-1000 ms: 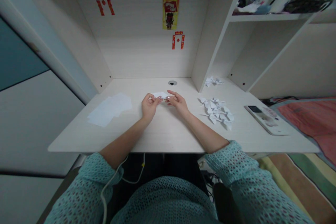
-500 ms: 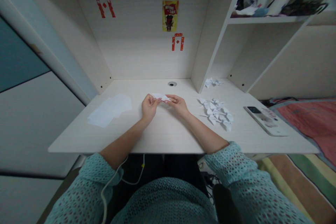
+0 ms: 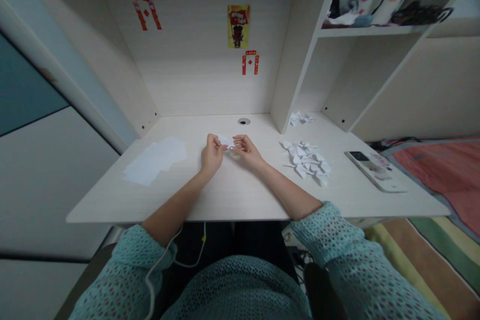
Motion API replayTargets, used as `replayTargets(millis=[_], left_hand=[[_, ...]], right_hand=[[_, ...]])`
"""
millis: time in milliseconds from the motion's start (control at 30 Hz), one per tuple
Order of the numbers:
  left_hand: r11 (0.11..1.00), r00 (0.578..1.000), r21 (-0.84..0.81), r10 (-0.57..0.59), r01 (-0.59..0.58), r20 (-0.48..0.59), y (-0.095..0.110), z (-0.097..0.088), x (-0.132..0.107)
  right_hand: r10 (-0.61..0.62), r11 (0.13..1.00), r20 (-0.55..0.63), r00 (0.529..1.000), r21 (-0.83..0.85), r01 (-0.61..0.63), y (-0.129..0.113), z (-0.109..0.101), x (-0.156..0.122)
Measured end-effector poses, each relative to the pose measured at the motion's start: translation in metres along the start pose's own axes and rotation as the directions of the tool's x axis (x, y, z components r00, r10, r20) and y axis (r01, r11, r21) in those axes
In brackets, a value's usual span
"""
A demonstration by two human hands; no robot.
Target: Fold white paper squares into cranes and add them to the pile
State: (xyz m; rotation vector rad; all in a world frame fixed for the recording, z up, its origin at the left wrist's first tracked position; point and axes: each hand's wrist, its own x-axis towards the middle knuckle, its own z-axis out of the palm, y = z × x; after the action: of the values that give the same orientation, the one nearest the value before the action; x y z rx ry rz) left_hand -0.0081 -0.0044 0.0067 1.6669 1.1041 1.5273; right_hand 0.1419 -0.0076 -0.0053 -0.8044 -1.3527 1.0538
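A small piece of white paper (image 3: 225, 141) sits near the centre of the frame, between the two hands and above the white desk (image 3: 240, 197). It is plain and unmarked, pale against the fingers, with straight edges and a compact, angular outline; its finer creases are too small to make out. The left hand (image 3: 212, 156) pinches its left side between thumb and curled fingers. The right hand (image 3: 248, 151) is at its right edge, fingers bent and slightly parted, the tips close to the paper; whether they grip it or only touch it, I cannot tell.

Left of centre, flat white paper sheets (image 3: 155, 160) overlap in a loose, fanned spread with a ragged outline. Right of centre, folded paper pieces (image 3: 307, 161) form a jumbled pile, pointed and many-cornered, with grey shadows between their facets. A smaller cluster of folded paper (image 3: 301, 118) lies farther back, beside the upright divider (image 3: 302, 55).
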Motion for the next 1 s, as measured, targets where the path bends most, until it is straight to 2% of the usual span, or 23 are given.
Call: replayTargets(millis=[133,233,333,500,600,767,900,1000], left_hand=[[0.989,0.988,0.141,0.022,-0.044,0.153,0.007,-0.006,0.000],[0.990,0.966,0.137,-0.003,-0.033,0.259,0.008,-0.006,-0.001],[0.999,0.972,0.020,-0.035,0.031,0.232,0.008,-0.003,-0.002],[0.981,0.983,-0.156,-0.091,0.116,0.158,0.008,0.000,0.000],[0.943,0.968,-0.267,-0.147,0.199,0.204,0.009,0.001,0.003],[0.870,0.930,-0.344,-0.289,0.354,0.226,0.010,0.000,0.006],[0.881,0.931,-0.327,-0.271,0.342,0.244,0.010,-0.001,0.005],[0.897,0.943,-0.325,-0.227,0.299,0.243,0.010,-0.002,0.006]], right_hand=[[-0.041,0.996,0.034,0.999,-0.074,0.044,-0.006,-0.004,-0.001],[-0.072,0.977,0.074,0.995,-0.195,0.085,-0.010,-0.006,-0.002],[-0.072,0.963,0.047,0.996,-0.257,0.082,-0.013,-0.008,-0.002],[-0.144,0.970,-0.040,0.989,-0.204,0.133,-0.017,-0.009,-0.001],[-0.171,0.973,-0.064,0.983,-0.168,0.159,-0.019,-0.008,-0.001],[-0.175,0.961,-0.143,0.974,-0.241,0.137,-0.018,-0.008,-0.004],[-0.162,0.955,-0.181,0.970,-0.277,0.108,-0.018,-0.008,-0.005],[-0.161,0.958,-0.135,0.978,-0.260,0.122,-0.020,-0.008,-0.005]])
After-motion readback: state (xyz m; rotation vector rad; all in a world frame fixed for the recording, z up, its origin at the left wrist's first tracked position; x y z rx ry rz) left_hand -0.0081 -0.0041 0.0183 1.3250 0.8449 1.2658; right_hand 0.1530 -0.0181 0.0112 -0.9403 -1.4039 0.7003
